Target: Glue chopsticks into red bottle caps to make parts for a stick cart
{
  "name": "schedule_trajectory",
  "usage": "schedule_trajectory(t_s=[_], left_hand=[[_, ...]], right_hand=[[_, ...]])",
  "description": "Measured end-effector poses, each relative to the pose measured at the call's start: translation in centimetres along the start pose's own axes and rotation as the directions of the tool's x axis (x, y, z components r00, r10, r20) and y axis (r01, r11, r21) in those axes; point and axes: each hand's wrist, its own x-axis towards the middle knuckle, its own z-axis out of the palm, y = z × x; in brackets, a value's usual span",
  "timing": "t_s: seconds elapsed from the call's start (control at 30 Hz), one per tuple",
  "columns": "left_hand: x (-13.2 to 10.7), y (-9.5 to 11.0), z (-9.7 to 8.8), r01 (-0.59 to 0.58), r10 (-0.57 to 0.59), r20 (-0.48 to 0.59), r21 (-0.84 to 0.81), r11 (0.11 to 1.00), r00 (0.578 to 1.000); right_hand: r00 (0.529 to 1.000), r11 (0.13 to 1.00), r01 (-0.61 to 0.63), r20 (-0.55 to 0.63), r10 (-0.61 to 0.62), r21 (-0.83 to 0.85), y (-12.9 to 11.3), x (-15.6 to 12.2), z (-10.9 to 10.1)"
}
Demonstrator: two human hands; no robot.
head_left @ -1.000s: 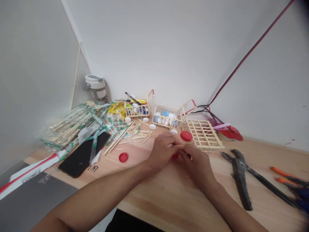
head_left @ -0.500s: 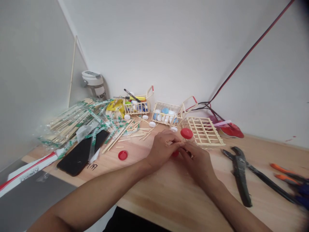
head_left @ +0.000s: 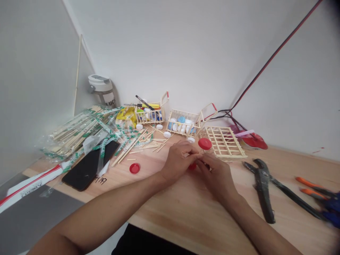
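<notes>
My left hand and my right hand meet at the middle of the wooden table, fingers pinched together around a small piece. A red bottle cap peeks out between them, and a thin wooden stick seems to run through the pinch; how the two are joined is hidden. Another red cap stands raised just behind my fingers. A flat wooden stick lattice lies right behind it.
Two small stick carts hold bottle caps at the back. Wrapped chopsticks, loose sticks, a black phone and a red cap lie left. Black pliers and orange-handled tools lie right. Cables run up the wall.
Both hands stay pinched at the same spot. The view has tipped a little, so everything sits slightly higher in the picture.
</notes>
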Motion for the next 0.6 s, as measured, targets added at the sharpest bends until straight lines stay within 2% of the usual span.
schedule_trajectory(t_s=[0.6], left_hand=[[-0.10, 0.05, 0.04, 0.014, -0.014, -0.004, 0.005, 1.000, 1.000]], right_hand=[[1.000, 1.000, 0.019, -0.005, -0.019, 0.004, 0.10, -0.11, -0.01]])
